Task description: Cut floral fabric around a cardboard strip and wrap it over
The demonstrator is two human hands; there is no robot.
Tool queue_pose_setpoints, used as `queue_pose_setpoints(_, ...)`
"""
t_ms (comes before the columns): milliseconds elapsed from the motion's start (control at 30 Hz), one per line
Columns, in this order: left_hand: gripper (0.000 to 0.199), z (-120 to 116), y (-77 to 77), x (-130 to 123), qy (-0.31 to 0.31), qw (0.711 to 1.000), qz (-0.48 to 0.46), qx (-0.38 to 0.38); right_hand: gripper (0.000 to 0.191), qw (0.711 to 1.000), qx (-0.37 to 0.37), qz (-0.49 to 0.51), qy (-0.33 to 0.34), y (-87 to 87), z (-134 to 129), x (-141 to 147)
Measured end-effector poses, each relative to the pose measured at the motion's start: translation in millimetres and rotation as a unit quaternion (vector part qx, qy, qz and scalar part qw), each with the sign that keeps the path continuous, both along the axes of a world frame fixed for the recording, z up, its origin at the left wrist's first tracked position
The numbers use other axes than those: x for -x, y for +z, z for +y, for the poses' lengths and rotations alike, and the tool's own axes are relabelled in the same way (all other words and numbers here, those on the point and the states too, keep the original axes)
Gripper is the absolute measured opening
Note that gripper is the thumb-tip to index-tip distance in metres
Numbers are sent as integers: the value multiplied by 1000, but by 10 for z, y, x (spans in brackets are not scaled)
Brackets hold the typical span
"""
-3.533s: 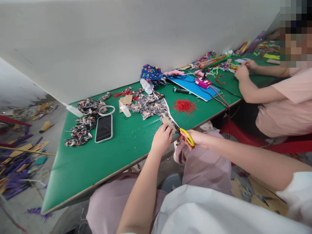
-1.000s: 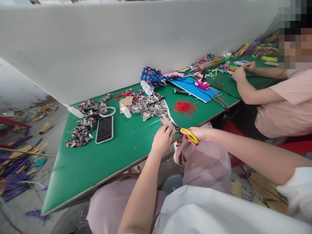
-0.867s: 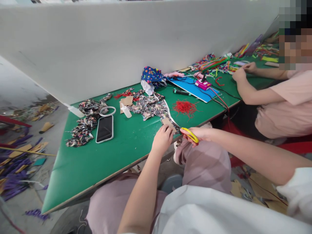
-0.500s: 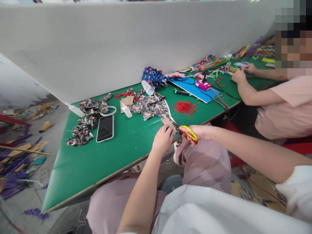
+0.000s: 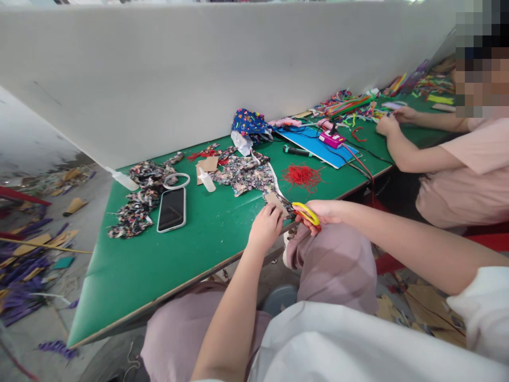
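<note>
My left hand (image 5: 267,225) presses a small brown card piece (image 5: 275,200) onto patterned fabric at the table's front edge, its fingers closed on the card. In my right hand (image 5: 314,215) are yellow and red scissors (image 5: 307,212), their blades pointing left into the cloth beside the card. The floral fabric (image 5: 244,172) spreads back from my hands over the green table (image 5: 199,233). A tangle of red strings (image 5: 303,178) lies to the right of the fabric.
A phone (image 5: 172,209), white ring (image 5: 177,181), squeeze bottle (image 5: 207,181) and ruffled fabric bundles (image 5: 137,209) lie on the left. Farther back are a blue folder (image 5: 306,144) and pink power adapter (image 5: 332,139). A co-worker's hands (image 5: 392,121) handle colourful strips at right.
My right hand and the scissors have shifted slightly left, toward the card. My left hand has hardly moved. The co-worker's hands have moved a little.
</note>
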State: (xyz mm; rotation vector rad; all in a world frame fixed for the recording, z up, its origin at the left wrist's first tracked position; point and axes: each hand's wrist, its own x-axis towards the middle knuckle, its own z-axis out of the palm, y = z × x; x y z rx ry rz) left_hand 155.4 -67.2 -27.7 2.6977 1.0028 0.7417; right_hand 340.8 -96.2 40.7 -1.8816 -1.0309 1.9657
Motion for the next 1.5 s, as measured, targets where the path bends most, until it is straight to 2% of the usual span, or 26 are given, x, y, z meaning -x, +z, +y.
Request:
queue_pose_setpoints(367, 17, 3, -3, 2, 0, 1000, 1, -1, 44, 999, -10, -26, -17, 98, -27, 133)
queue_pose_setpoints(667, 16, 5, -17, -3, 0, 1000, 1, 0, 42, 999, -24, -37, -24, 85, -33, 169)
queue_pose_setpoints(933, 17, 8, -11, 2, -2, 1000, 1, -3, 44, 998, -38, -30, -36, -6, -48, 166)
queue_pose_setpoints(1233, 17, 5, -11, -4, -2, 1000, 0, -3, 47, 997, -70, -30, -28, -135, -40, 40)
queue_pose_setpoints(1500, 17, 6, -5, 4, -4, 1000, 1, -5, 55, 999, -42, -20, 7, -79, -48, 16)
